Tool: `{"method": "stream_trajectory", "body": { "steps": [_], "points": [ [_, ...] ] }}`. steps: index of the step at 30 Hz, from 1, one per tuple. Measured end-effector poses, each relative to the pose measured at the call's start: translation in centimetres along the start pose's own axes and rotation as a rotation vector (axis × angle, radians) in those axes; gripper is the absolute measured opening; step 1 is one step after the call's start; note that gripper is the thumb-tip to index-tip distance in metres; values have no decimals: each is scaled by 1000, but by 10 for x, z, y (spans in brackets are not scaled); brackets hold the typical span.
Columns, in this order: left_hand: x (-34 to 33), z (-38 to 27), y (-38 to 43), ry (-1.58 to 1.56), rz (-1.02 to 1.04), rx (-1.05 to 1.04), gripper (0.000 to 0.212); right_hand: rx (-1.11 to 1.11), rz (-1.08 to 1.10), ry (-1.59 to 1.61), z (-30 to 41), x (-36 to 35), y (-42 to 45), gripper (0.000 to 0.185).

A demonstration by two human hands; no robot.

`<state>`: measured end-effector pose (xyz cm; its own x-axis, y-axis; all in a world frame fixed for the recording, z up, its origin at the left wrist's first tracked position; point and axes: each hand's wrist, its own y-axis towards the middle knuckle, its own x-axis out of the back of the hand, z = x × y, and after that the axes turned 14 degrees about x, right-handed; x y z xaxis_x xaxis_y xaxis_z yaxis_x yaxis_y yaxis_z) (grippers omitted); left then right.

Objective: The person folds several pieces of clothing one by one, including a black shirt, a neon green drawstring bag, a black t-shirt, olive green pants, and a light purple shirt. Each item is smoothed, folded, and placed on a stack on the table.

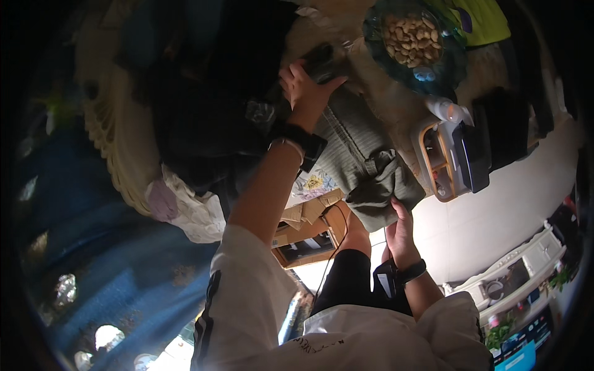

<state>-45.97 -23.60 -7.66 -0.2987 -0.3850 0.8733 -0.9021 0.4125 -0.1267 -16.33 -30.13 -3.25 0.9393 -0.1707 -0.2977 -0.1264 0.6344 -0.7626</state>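
Observation:
A grey-green ribbed cloth garment (pixel 355 134) lies folded in a long shape before me, with a seam along it and a bunched, twisted part at its near end. My right hand (pixel 399 232) grips that near end, its thumb on top of the cloth and the other fingers partly hidden. At the garment's far end my left hand (pixel 308 88) is spread, thumb and fingers apart, beside a dark, glossy item (pixel 320 58). Whether its palm touches the cloth cannot be told. Both wrists wear black straps with devices.
Dark clothing (pixel 204 106) is piled at the left. A glass dish of peanuts (pixel 412 41) stands at the top right, above a clear divided container with an orange rim (pixel 436 162). An open cardboard box (pixel 306 243) sits below the table edge. White crumpled cloth (pixel 199 213) hangs at the left.

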Motion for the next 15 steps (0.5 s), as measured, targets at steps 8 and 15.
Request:
{"method": "stream_trajectory", "body": {
  "steps": [8,15],
  "points": [
    [-18,36,53,-17,-81,248,33,-104,-8,227,-24,40,19,42],
    [-10,71,98,-50,475,-128,50,-154,43,288,-19,45,28,39]
  ]
}}
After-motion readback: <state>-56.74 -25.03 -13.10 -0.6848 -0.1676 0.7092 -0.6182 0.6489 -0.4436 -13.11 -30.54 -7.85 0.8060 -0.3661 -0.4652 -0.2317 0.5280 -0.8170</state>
